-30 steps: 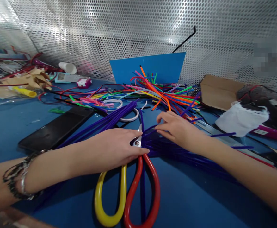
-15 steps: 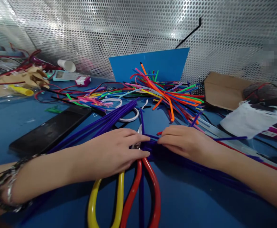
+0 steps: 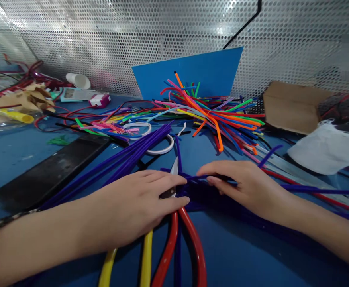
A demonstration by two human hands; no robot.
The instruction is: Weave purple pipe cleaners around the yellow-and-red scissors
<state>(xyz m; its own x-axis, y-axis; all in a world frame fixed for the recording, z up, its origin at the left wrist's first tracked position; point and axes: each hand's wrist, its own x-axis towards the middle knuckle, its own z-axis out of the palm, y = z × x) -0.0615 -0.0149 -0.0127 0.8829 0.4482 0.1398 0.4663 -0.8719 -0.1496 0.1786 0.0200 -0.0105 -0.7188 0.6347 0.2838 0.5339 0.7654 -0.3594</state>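
My left hand [image 3: 135,203] lies flat, fingers stretched out, over a bundle of purple pipe cleaners [image 3: 126,157] and the pivot of the scissors [image 3: 174,243], whose yellow and red handles run toward me. The blade tip pokes out past my fingers. My right hand [image 3: 246,185] sits just right of the blade with fingers pressed together on purple pipe cleaners [image 3: 210,191] that fan out to the right beneath my wrist.
A heap of mixed-colour pipe cleaners [image 3: 216,113] lies behind my hands, in front of a blue card [image 3: 192,73] leaning on the perforated metal wall. A black phone [image 3: 49,171] lies left; a cardboard piece [image 3: 294,105] and white bag [image 3: 326,147] lie right.
My right hand came back from the coloured heap toward me and closed on the purple pipe cleaners beside the scissor blade. My left hand stayed put. The camera tilted down a little.
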